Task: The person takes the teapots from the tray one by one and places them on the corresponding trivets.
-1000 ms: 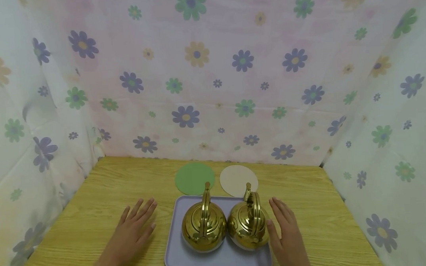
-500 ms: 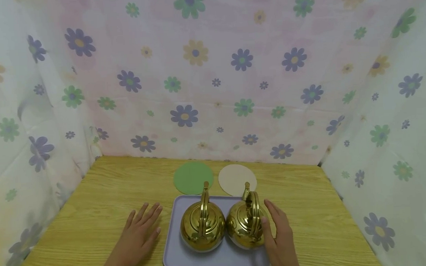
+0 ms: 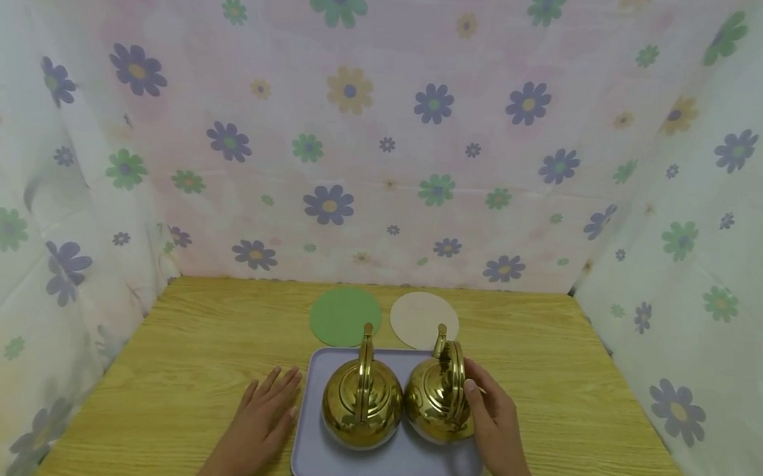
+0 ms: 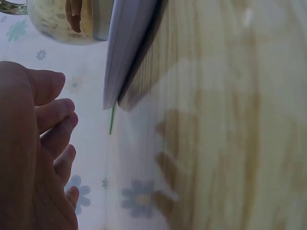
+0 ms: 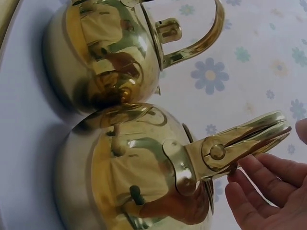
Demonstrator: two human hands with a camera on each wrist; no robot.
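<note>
Two shiny gold kettles stand side by side on a pale purple tray [image 3: 392, 470]. The left kettle [image 3: 358, 423] has its handle raised. My right hand [image 3: 497, 421] is at the right side of the right kettle [image 3: 427, 403], by its upright handle [image 5: 249, 136]. In the right wrist view, the fingertips [image 5: 247, 165] meet the handle's near side, and the thumb shows just past its top, slightly apart. To the left of the tray, my left hand [image 3: 262, 424] is held palm down with nothing in it, fingers loosely extended toward the tray's edge.
Behind the tray lie a green round mat [image 3: 344, 316] and a beige round mat [image 3: 425, 320], side by side on the wooden table [image 3: 188, 353]. Flower-patterned cloth [image 3: 377, 139] hangs at the back and along both sides.
My right hand has moved left, from beside the right kettle to its handle. My left hand has drifted right, closer to the tray. The kettles have stayed put on the tray.
</note>
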